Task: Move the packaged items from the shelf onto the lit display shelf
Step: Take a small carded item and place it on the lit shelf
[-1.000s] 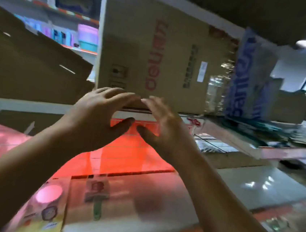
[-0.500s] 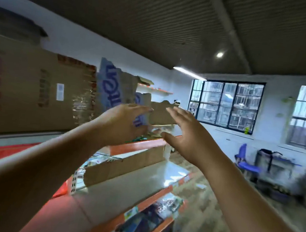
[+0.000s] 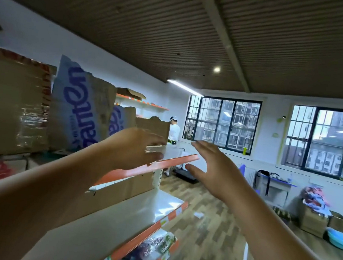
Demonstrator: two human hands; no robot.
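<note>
Since packaged items (image 3: 151, 248) sit low and near, under the white shelf board (image 3: 132, 212), they look light w/ slick, crinkly film; prob. best pinched at an edge. Left hand (image 3: 130, 149) & right hand (image 3: 214, 172) are raised, fingers spread, empty. Cardboard boxes (image 3: 10, 108) stand far left.

Both hands reach forward at chest height with fingers straight and spread, holding nothing: the left hand (image 3: 130, 149) in front of the orange-edged upper shelf (image 3: 175, 162), the right hand (image 3: 210, 170) just beside it, apart from the shelving. On that upper shelf stand a large taped cardboard box (image 3: 10, 108) and a torn box with blue lettering (image 3: 77, 107). Below, a pale middle shelf (image 3: 137, 208) lies bare on its near part, and packaged items (image 3: 149, 248) sit on the shelf under it. A person in white (image 3: 174, 130) stands at the far end near the barred windows (image 3: 224, 124).
</note>
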